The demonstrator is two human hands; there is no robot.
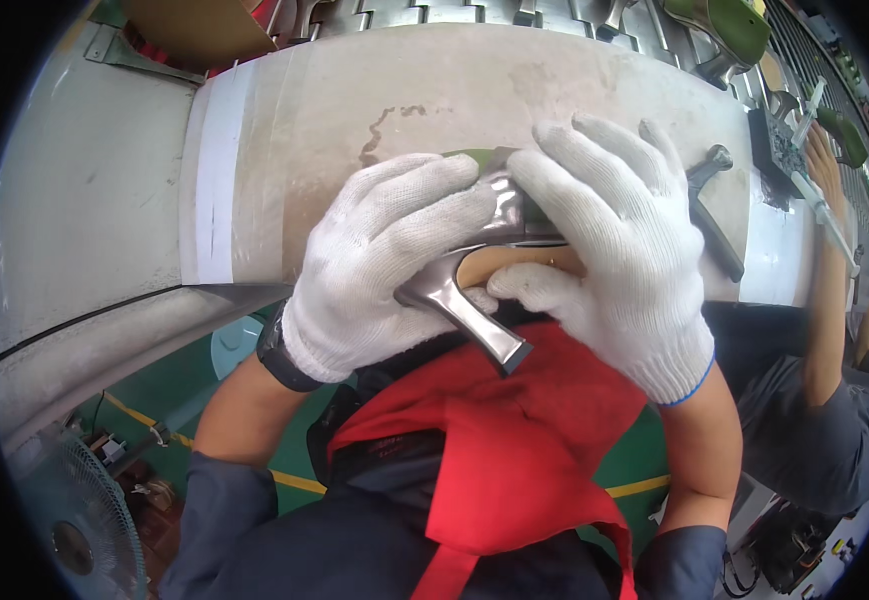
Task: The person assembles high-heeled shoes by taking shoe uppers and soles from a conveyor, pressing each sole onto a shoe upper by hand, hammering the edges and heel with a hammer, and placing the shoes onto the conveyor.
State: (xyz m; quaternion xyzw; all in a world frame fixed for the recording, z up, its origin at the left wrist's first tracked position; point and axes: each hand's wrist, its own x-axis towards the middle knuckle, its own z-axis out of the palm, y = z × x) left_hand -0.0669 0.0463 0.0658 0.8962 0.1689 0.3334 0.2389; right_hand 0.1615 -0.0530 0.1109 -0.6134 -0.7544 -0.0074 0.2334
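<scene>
Both gloved hands are gripping the high-heeled shoe (500, 250): left hand (385, 265) beside its heel, right hand (615, 260) covering its body; the heel is pointing toward the red apron (515, 440).

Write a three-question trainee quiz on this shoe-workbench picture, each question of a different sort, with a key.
1. True or false: both the left hand and the right hand wear white knit gloves.
2. The silver heel of the high-heeled shoe points: A) toward the person, B) away across the workbench, C) straight up.
3. What colour is the apron?

Key: 1 true; 2 A; 3 red.
</scene>
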